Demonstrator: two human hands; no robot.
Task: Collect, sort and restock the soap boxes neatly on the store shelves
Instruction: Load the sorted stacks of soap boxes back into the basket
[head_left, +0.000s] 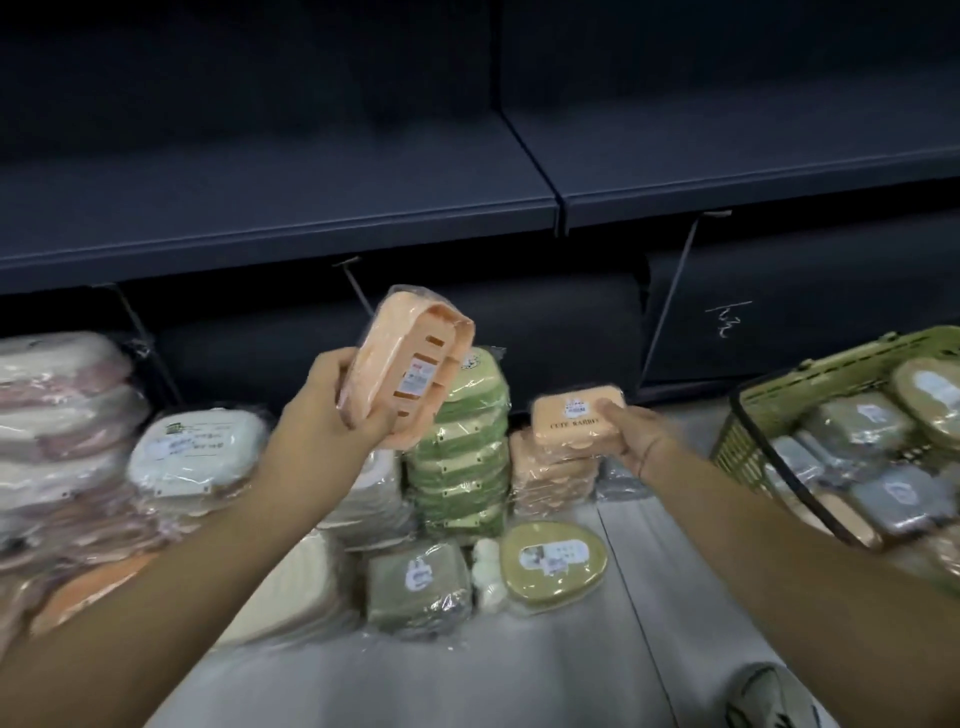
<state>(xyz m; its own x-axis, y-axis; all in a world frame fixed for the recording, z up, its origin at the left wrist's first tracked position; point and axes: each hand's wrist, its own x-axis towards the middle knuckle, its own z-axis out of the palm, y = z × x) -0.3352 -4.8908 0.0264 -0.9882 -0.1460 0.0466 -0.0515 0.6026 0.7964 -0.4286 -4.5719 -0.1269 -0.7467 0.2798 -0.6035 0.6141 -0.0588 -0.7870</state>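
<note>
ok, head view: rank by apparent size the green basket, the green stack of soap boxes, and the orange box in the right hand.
1. green basket, cut off by the frame edge
2. green stack
3. orange box in the right hand

The basket sits nearer the camera, so this is only apparent size.

Floor: wrapped soap-box stacks along far edge under shelf, green basket right, loose boxes near.
</note>
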